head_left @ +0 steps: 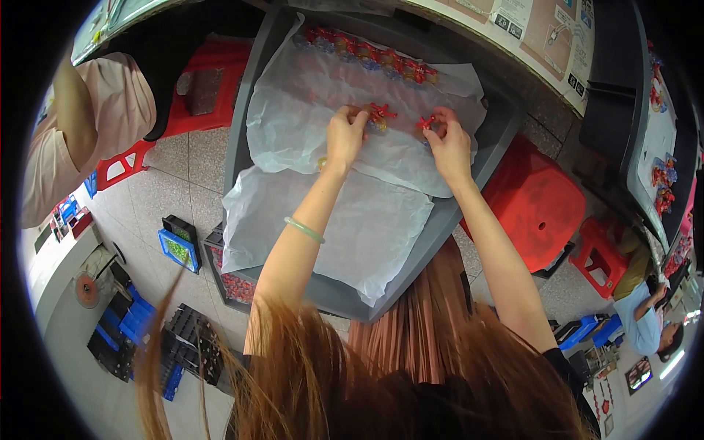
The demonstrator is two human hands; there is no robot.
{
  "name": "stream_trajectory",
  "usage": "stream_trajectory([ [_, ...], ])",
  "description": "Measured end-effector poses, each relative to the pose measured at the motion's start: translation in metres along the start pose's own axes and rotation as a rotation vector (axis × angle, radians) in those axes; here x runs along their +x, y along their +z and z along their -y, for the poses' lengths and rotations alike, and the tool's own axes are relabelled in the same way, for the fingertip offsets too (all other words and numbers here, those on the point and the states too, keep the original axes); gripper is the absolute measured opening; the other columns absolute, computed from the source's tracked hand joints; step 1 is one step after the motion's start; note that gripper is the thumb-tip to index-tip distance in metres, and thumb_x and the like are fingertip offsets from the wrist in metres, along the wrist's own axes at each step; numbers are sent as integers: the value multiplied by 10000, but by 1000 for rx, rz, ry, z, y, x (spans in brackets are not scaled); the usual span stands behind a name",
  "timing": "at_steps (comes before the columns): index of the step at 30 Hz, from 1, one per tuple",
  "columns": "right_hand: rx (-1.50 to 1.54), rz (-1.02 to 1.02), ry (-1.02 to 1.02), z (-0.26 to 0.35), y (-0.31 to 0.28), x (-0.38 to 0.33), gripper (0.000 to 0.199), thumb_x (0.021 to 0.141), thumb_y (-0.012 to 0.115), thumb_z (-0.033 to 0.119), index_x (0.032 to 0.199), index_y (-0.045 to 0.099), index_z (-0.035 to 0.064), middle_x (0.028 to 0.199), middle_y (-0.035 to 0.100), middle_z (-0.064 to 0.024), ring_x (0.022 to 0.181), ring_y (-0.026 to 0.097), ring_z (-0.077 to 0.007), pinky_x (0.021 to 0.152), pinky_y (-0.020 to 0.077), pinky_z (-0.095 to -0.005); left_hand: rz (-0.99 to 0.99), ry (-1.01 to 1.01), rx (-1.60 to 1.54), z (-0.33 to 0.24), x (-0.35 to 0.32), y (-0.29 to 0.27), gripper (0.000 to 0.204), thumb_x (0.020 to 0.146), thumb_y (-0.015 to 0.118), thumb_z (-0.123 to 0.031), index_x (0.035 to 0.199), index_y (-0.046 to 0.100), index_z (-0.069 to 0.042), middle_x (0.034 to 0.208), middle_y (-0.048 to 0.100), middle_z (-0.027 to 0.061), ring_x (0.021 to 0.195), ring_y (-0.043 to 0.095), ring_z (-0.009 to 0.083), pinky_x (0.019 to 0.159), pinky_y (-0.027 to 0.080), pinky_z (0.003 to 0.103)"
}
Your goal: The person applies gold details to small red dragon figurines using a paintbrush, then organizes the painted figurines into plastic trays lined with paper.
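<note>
Thin white paper sheets (293, 110) line a large grey tray (240, 136). Along the far side of the paper lies a row of small red ornaments (370, 55) with clear blue and yellow round parts. My left hand (345, 138), a pale green bangle (304, 229) on its forearm, pinches the edge of a red ornament (381, 112) with a yellowish part beneath. To its right, my right hand (451, 145) holds another red ornament (426, 123) between thumb and fingers, just over the paper. Beside my left wrist, a yellow ring-like piece (322, 163) shows in part.
A red stool (539, 205) stands right of the tray. At left, a person in a pink top (121, 95) is beside red stools (213, 81). Blue and black crates (180, 246) sit on the floor. Another tray with ornaments (660, 176) is at far right.
</note>
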State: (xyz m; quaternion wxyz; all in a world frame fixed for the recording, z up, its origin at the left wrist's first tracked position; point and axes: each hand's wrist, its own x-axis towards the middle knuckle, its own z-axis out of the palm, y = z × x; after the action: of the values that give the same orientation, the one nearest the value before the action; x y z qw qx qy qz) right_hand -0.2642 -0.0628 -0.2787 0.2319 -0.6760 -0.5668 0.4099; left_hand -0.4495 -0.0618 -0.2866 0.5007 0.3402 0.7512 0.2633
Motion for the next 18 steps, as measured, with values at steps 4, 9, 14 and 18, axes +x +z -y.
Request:
stream_trajectory([
  [4, -22, -99, -31, -3, 7, 0, 410, 702, 646, 91, 1081, 502, 35, 950, 582, -171, 822, 568, -308, 737, 443, -380, -184, 422, 366, 6, -11, -1, 224, 786, 572, -139, 973, 544, -19, 855, 565, 142, 788, 563, 275, 684, 444, 352],
  [9, -203, -108, 48, -10, 12, -9, 385, 688, 666, 131, 1030, 533, 12, 1003, 552, -194, 945, 521, -335, 824, 406, -396, 19, 687, 472, 6, -16, -5, 281, 720, 589, -44, 996, 539, -47, 961, 533, 129, 917, 509, 317, 785, 414, 379],
  [14, -276, -121, -31, -6, 16, -16, 312, 686, 674, 157, 933, 560, 3, 976, 542, -190, 936, 507, -350, 827, 401, -396, 80, 604, 432, 2, -15, -10, 287, 692, 575, 32, 964, 562, -58, 919, 553, 92, 929, 502, 307, 796, 408, 366],
  [18, -165, -33, -31, 0, 18, -24, 206, 705, 648, 122, 842, 553, 2, 900, 554, -137, 912, 518, -316, 786, 417, -379, -9, 795, 526, -1, -20, -10, 244, 664, 581, 13, 894, 595, -70, 884, 549, 82, 891, 504, 276, 769, 416, 358],
])
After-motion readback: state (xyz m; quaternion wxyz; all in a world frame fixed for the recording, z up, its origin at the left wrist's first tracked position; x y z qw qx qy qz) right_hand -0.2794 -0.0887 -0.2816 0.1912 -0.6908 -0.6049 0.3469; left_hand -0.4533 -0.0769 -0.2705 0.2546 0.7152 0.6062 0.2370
